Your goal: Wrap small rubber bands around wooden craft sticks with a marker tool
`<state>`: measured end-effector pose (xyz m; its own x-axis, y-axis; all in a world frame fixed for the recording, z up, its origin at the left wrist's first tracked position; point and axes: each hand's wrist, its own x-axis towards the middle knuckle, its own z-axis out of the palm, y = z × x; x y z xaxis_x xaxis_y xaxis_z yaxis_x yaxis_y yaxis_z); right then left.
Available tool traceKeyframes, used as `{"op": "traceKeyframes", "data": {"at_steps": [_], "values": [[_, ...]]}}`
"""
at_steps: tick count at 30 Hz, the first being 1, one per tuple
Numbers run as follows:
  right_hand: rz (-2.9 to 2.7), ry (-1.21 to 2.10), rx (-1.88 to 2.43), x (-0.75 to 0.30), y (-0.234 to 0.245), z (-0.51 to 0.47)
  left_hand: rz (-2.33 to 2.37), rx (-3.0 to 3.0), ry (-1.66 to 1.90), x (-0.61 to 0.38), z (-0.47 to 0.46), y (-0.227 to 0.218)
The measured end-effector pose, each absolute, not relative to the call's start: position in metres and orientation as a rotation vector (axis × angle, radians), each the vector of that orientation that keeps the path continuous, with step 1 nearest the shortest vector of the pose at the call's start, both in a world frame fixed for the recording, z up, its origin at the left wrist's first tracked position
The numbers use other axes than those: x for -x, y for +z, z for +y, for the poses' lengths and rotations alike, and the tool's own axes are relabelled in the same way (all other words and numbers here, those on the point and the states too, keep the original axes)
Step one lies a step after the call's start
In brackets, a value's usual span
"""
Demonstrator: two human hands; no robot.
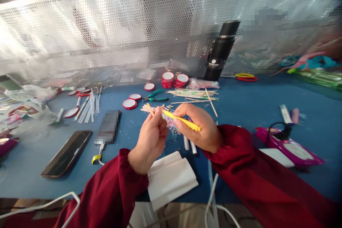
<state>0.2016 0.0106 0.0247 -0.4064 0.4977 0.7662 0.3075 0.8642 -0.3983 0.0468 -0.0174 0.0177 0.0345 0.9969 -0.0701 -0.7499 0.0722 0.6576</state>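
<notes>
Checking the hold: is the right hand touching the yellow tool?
Touching. The head view shows the right hand wrapped around the yellow tool; the left hand pinches a wooden stick.

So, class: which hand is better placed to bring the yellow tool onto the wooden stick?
Probably right: the right hand holds the yellow tool, tip aimed at the wooden stick pinched in the left hand.

Long dark-red sleeves on both arms, loose matte fabric w/ soft folds. The left sleeve (112, 188) is gathered at the cuff by the wrist; the right sleeve (256, 171) same, cuff bunched. The left grip (151, 139) & right grip (199, 128) are bare.
</notes>
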Motion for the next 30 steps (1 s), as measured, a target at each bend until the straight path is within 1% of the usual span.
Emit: {"op": "traceKeyframes", "data": {"at_steps": [6, 10, 13, 16, 18, 22, 24, 26, 30], "values": [[-1.945, 0.314, 0.586, -0.197, 0.025, 0.005, 0.584, -0.541, 1.455, -0.051, -0.019, 0.016], [-2.000, 0.327, 0.717, -0.212, 0.037, 0.017, 0.630, -0.587, 1.423, -0.053, -0.023, 0.017], [-1.994, 0.269, 1.019, -0.237, 0.047, 0.033, 0.688, -0.606, 1.380, -0.053, -0.025, 0.019], [-2.074, -0.003, 1.485, -0.260, 0.052, 0.046, 0.739, -0.614, 1.350, -0.051, -0.024, 0.019], [-2.173, -0.096, 1.763, -0.267, 0.051, 0.050, 0.748, -0.624, 1.330, -0.051, -0.024, 0.019], [-2.335, -0.011, 2.109, -0.269, 0.047, 0.052, 0.769, -0.633, 1.311, -0.052, -0.025, 0.019], [-2.368, 0.060, 2.179, -0.268, 0.045, 0.053, 0.775, -0.639, 1.300, -0.052, -0.026, 0.018], [-2.370, 0.063, 2.183, -0.268, 0.045, 0.053, 0.774, -0.646, 1.288, -0.052, -0.026, 0.018], [-2.290, -0.104, 2.062, -0.269, 0.045, 0.051, 0.784, -0.649, 1.282, -0.051, -0.026, 0.018]]}}
